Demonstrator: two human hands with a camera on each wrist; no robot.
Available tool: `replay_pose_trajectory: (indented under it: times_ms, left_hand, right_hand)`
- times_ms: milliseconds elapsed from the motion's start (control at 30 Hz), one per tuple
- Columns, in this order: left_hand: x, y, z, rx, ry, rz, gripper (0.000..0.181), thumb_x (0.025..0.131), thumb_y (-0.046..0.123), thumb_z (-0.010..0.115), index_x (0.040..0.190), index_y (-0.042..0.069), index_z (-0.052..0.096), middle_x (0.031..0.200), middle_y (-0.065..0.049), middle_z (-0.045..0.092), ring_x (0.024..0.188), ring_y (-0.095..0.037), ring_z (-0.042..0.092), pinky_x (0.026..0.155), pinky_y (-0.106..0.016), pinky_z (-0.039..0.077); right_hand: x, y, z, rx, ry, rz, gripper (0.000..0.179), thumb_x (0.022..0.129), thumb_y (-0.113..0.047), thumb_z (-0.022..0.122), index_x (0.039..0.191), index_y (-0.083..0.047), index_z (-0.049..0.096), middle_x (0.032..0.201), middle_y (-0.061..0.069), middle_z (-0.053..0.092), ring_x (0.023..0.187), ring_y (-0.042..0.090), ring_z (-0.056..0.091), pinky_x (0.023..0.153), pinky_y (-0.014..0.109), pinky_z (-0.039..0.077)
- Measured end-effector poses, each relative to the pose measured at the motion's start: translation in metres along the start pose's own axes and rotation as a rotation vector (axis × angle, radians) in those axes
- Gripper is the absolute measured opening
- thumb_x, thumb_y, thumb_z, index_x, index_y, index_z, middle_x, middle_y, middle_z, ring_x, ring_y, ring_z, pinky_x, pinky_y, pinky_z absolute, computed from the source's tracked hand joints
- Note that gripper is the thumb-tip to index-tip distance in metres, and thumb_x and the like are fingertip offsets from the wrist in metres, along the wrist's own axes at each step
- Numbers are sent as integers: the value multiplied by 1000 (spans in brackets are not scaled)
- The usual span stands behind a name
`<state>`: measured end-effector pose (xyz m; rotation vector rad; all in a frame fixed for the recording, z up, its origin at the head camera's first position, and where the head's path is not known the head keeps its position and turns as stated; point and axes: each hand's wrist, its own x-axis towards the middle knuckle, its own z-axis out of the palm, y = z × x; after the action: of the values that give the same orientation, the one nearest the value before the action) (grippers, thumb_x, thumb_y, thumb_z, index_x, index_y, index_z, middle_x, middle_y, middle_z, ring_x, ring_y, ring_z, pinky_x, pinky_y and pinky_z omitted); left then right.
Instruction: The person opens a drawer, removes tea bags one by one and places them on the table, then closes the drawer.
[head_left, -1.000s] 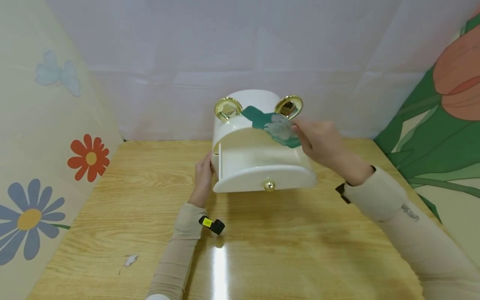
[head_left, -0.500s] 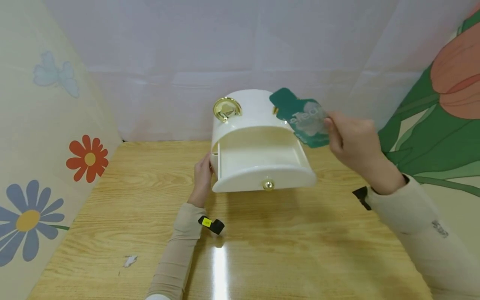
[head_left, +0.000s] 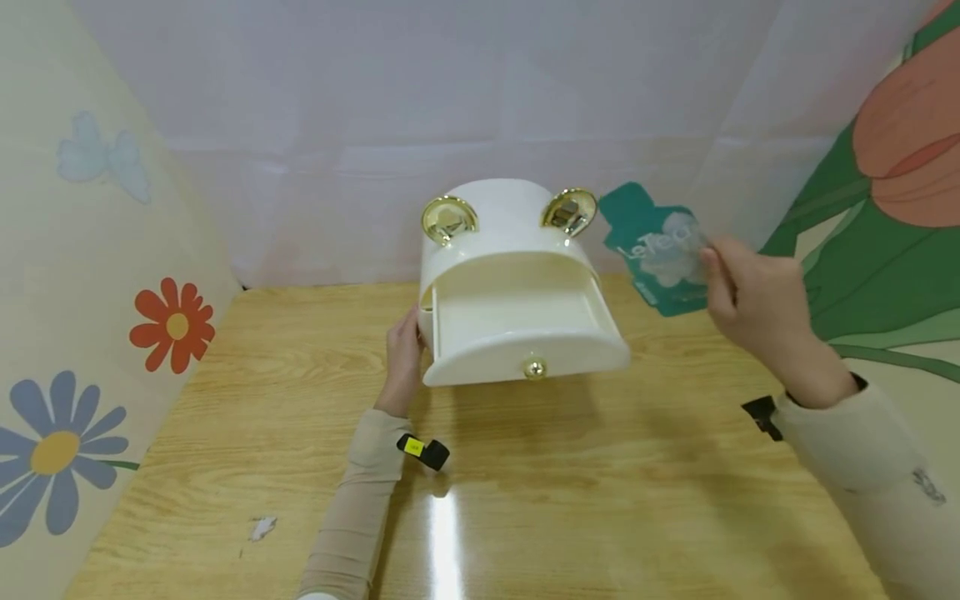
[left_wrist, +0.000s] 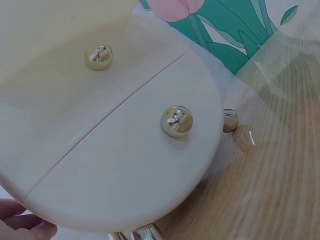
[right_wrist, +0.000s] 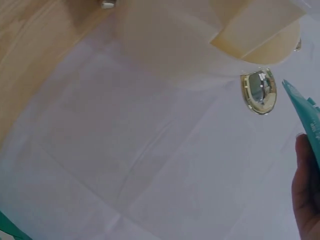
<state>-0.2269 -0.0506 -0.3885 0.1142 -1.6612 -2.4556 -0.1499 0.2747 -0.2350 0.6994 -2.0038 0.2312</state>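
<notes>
A white storage box (head_left: 502, 208) with two round gold ears stands at the back of the table. Its upper drawer (head_left: 480, 362), with a gold knob (head_left: 535, 368), is pulled out and looks bare inside. In the left wrist view the lower drawer (left_wrist: 120, 170) is closed below it. Against the box's left side rests my left hand (head_left: 403, 358), partly hidden behind it. Right of the box, my right hand (head_left: 768, 296) pinches a green packet (head_left: 656, 250) with white lettering by its edge, in the air. The right wrist view catches that packet (right_wrist: 309, 117) edge-on.
The wooden table (head_left: 315, 350) runs up to a pale cloth backdrop (head_left: 337, 167). A small whitish patch (head_left: 262, 527) marks the tabletop at the front left. Painted panels with flowers stand on both sides.
My right hand has moved right with the green packet, from over the drawer to beside the box. The left hand and the drawer have stayed put.
</notes>
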Motion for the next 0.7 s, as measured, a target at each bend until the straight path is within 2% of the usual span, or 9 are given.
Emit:
replay_pose_trajectory:
  times_ms: [200,400,533,700]
  left_hand:
    - [0,1,1,-12,-1,10,28,96,19,44,79,7,63,78,2,59,77,-8,54,71,-20,48]
    - [0,2,2,-22,11,1,26,96,17,44,81,6,62,79,2,59,77,-9,55,72,-20,48]
    - [0,2,2,-19,7,-13,26,96,18,44,83,6,63,81,2,60,80,-9,55,75,-21,48]
    - [0,2,3,-20,8,-16,26,96,18,44,86,3,63,83,1,60,82,-9,55,76,-21,48]
  right_hand:
    - [-30,13,2,-4,-34,94,47,100,-34,28,60,-9,31,46,-4,18,35,8,10,33,22,8]
    - [-53,22,15,3,-37,112,47,100,-33,29,62,-6,36,46,-2,22,36,8,13,34,23,10]
    - [-69,25,23,11,-117,138,45,100,-26,30,62,-4,37,47,0,24,38,9,17,36,24,15]
    - [-89,28,36,55,-282,267,33,94,-6,43,61,-5,39,47,-1,27,39,9,23,37,25,21]
